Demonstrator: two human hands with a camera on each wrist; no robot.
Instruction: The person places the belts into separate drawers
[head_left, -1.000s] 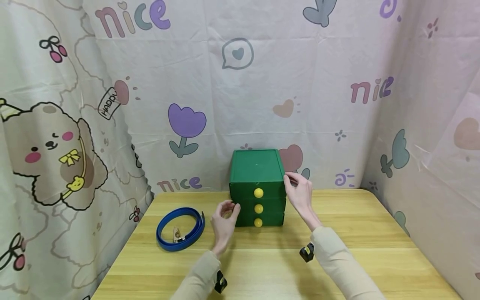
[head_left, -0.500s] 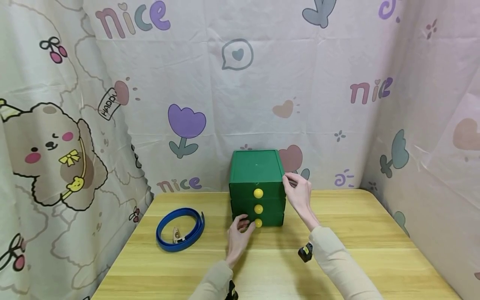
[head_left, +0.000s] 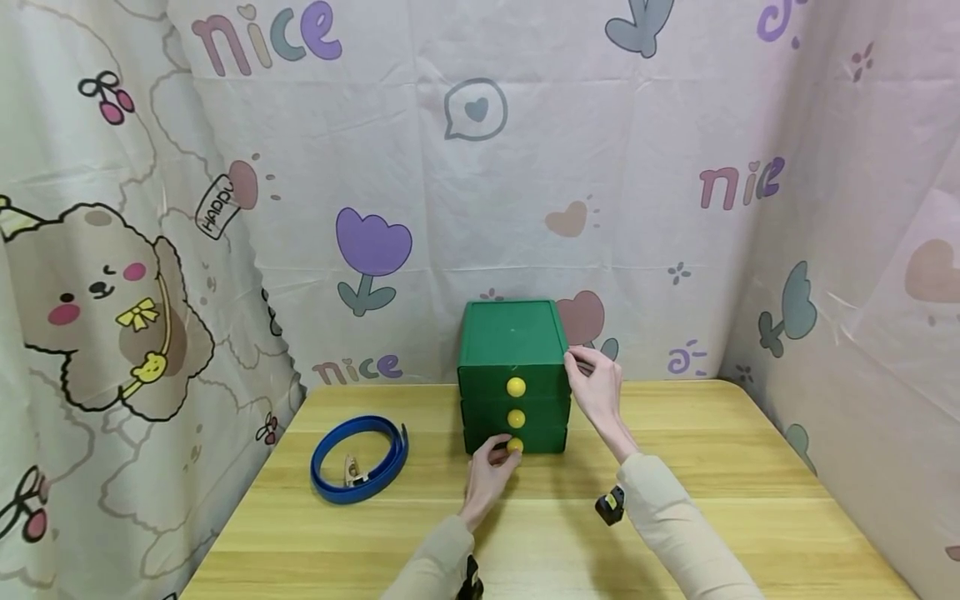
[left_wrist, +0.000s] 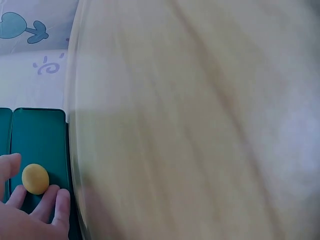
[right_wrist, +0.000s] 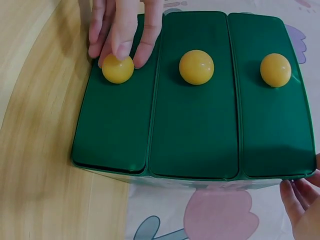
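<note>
A green drawer cabinet (head_left: pixel 514 333) stands on the table, its three drawers closed, each with a round yellow knob. My left hand (head_left: pixel 487 482) is at the bottom drawer's knob (right_wrist: pixel 118 69); in the right wrist view the thumb lies against the knob and the fingers reach round it. The left wrist view shows the same yellow knob (left_wrist: pixel 35 179) between thumb and fingers. At the cabinet's upper right edge, my right hand (head_left: pixel 600 387) holds the corner between thumb and fingers. The middle knob (right_wrist: pixel 196 67) and top knob (right_wrist: pixel 275 70) are untouched.
A coiled blue belt (head_left: pixel 341 494) with a metal buckle (head_left: pixel 356 473) lies on the wooden table (head_left: pixel 675 517) left of the cabinet. A printed curtain (head_left: pixel 480 200) hangs close behind the cabinet and along both sides.
My left hand has moved from the cabinet's left side down and right to the bottom knob, and its fingers have closed round it. The right hand stays at the upper right edge.
</note>
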